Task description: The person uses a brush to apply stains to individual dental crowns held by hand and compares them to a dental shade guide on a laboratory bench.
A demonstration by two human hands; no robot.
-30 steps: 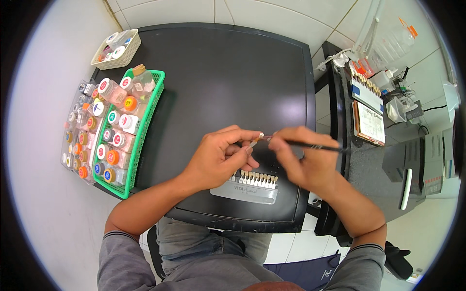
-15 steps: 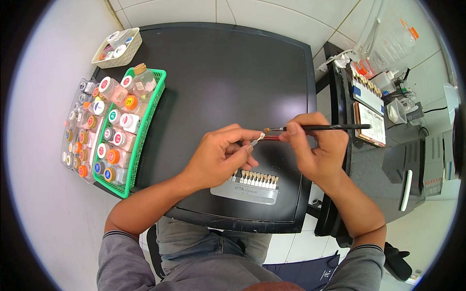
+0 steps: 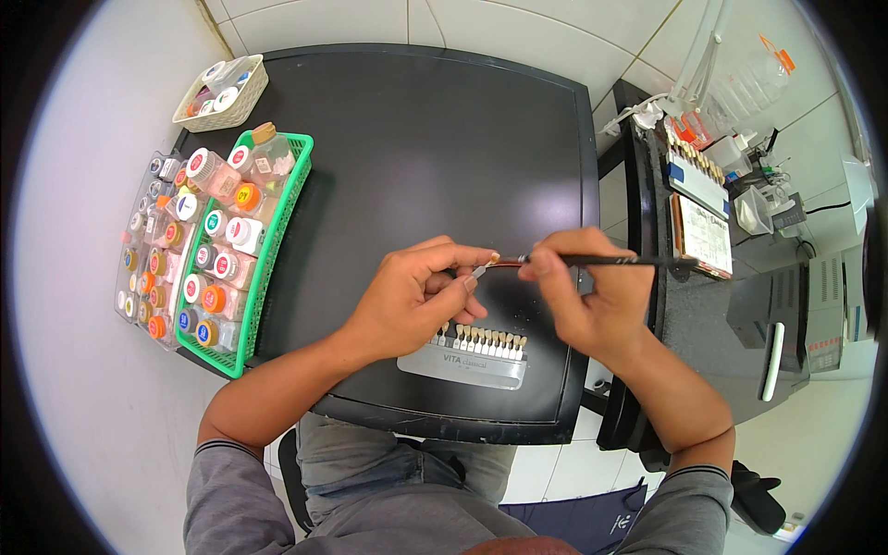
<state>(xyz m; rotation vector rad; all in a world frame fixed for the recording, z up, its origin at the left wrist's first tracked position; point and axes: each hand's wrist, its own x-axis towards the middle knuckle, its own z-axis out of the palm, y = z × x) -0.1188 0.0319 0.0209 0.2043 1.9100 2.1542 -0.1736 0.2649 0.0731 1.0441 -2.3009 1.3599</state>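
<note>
My left hand point(image 3: 413, 294) is closed over the middle of the black table, pinching a small shade tab point(image 3: 480, 271) with a grey stem and a pale tooth-like end near the index fingertip. My right hand point(image 3: 589, 298) grips a dark-handled fine brush point(image 3: 610, 261), held nearly level with its tip pointing left at the tab's end. A thin reddish stick point(image 3: 507, 265) spans between the two hands; what it belongs to is hidden by the fingers. Just below my left hand lies a grey tooth shade guide point(image 3: 467, 367) with a row of tooth-coloured tabs.
At left, a green basket point(image 3: 294, 185) and a clear organiser point(image 3: 139, 250) hold many lidded jars. A cream basket point(image 3: 218, 118) stands behind them. On the side bench at right are another shade guide point(image 3: 698, 190), a notebook point(image 3: 705, 236), a large clear bottle point(image 3: 751, 88) and grey equipment point(image 3: 768, 305).
The right hand and brush have shifted slightly left and down, bringing the brush tip down to the tab's end. The left hand stays nearly in place.
</note>
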